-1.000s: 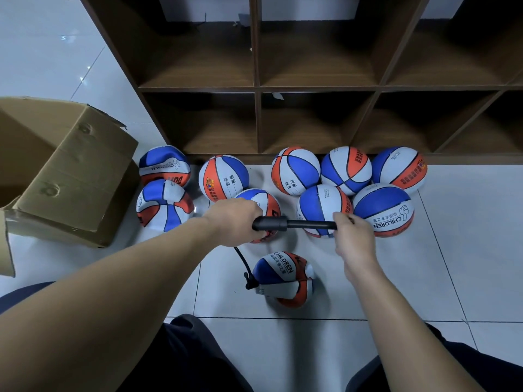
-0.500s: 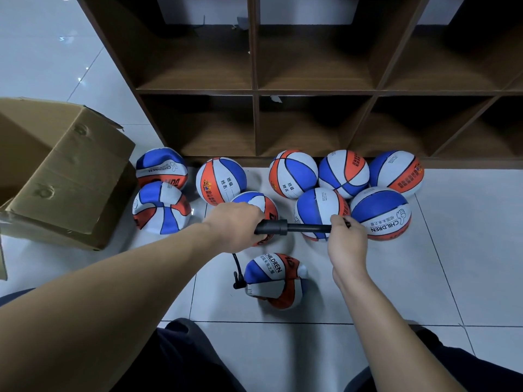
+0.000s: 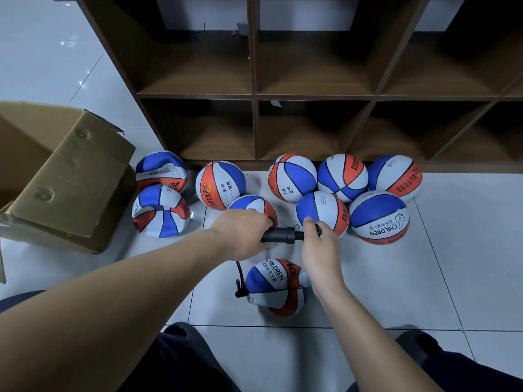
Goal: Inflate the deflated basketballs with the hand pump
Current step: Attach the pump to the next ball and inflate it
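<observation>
The right hand (image 3: 321,247) has slid in along the black plastic hand pump (image 3: 278,236) since a moment ago, so it now sits close to the left hand (image 3: 240,233) and the thin rod is almost hidden. Both hands have their fingers curled tight round the pump, left on the barrel, right on the handle end. One squashed, wrinkly blue, white and orange basketball (image 3: 276,287) lies on the white tiled floor (image 3: 424,278) just under the hands, joined to the pump by a black hose (image 3: 240,281). Nine more balls sit along the brown wooden shelf's (image 3: 254,94) bottom edge. One brown cardboard box (image 3: 65,176) stands at the floor's left edge.
</observation>
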